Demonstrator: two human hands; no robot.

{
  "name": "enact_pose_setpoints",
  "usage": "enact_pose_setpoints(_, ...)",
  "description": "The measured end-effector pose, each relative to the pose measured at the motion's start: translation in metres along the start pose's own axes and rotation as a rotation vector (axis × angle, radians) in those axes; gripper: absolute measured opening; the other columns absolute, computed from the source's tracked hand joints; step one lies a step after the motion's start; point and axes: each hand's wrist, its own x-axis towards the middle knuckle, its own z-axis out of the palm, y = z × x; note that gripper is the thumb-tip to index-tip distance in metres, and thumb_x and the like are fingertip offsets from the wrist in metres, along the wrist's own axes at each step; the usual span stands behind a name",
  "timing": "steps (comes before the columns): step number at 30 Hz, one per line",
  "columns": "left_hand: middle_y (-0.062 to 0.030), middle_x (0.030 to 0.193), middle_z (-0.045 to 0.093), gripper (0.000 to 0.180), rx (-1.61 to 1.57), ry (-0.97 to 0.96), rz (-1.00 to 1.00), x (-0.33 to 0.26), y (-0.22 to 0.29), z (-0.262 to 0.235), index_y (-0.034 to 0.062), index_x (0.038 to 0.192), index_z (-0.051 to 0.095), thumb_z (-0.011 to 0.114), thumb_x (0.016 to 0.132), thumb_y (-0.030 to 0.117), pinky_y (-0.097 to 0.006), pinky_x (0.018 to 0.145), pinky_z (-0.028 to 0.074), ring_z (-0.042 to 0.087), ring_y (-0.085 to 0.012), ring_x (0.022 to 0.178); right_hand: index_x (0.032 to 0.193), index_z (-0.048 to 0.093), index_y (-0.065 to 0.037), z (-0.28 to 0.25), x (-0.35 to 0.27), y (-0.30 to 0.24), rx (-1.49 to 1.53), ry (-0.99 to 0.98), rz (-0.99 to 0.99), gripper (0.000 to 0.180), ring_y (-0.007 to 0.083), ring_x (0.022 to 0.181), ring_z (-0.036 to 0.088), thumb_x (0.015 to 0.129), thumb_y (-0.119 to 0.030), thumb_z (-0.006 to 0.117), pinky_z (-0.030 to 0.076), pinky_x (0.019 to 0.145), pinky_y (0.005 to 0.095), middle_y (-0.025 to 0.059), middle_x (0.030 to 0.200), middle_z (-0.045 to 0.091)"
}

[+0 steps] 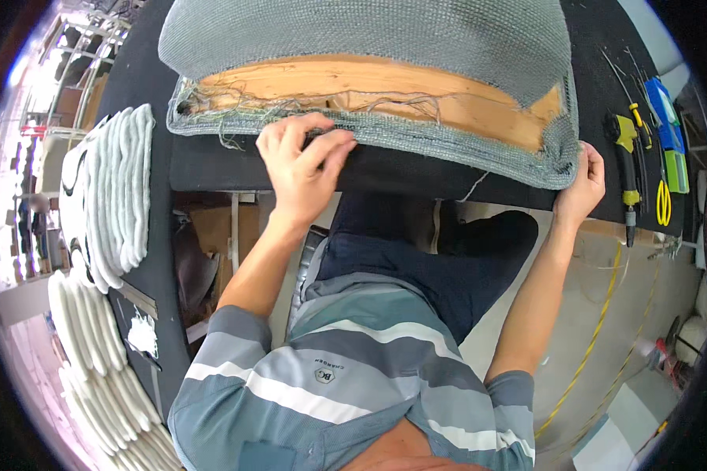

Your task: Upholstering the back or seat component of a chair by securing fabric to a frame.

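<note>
A piece covered in grey-green woven fabric (369, 31) lies on the black table in front of me. Along its near side the cover is folded back from a bare wooden board (330, 78), with frayed threads (401, 100) strewn over the wood. My left hand (302, 161) is closed at the near fabric edge, left of the middle, fingers bent and thumb close to the index finger. At the near right corner, my right hand (583, 187) grips the fabric-covered edge; part of its fingers is hidden behind the corner. One loose thread (474, 187) hangs from the near edge.
To the right lie a yellow-and-black hand tool (625, 157), yellow-handled scissors (664, 204), a screwdriver (635, 114), and blue (668, 118) and green (676, 171) boxes. Stacked pale grey pads (122, 196) and white pads (86, 322) stand at the left. A yellow cord (589, 345) runs over the floor.
</note>
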Motion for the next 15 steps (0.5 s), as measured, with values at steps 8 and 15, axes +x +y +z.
enact_pose_setpoints(8, 0.0032, 0.097, 0.065, 0.020, -0.139, -0.065, 0.100, 0.014, 0.030, 0.027, 0.0199, 0.093, 0.076, 0.085, 0.076, 0.015, -0.040, 0.090, 0.039, 0.059, -0.0216, 0.093, 0.111, 0.070, 0.003, 0.002, -0.002, -0.005, -0.074, 0.025, -0.005, 0.016, 0.0098, 0.090, 0.064, 0.103, -0.010, 0.067, 0.052, 0.084, 0.0259, 0.0057, 0.104, 0.072)
enact_pose_setpoints(15, 0.0039, 0.094, 0.066, 0.022, -0.169, -0.028, 0.158, 0.011, 0.023, 0.034, 0.0192, 0.094, 0.075, 0.086, 0.075, 0.013, -0.039, 0.088, 0.039, 0.059, -0.0216, 0.089, 0.111, 0.072, 0.002, 0.001, -0.003, -0.005, -0.053, 0.030, 0.007, 0.018, 0.0096, 0.092, 0.064, 0.102, -0.014, 0.068, 0.051, 0.086, 0.0253, 0.0047, 0.103, 0.073)
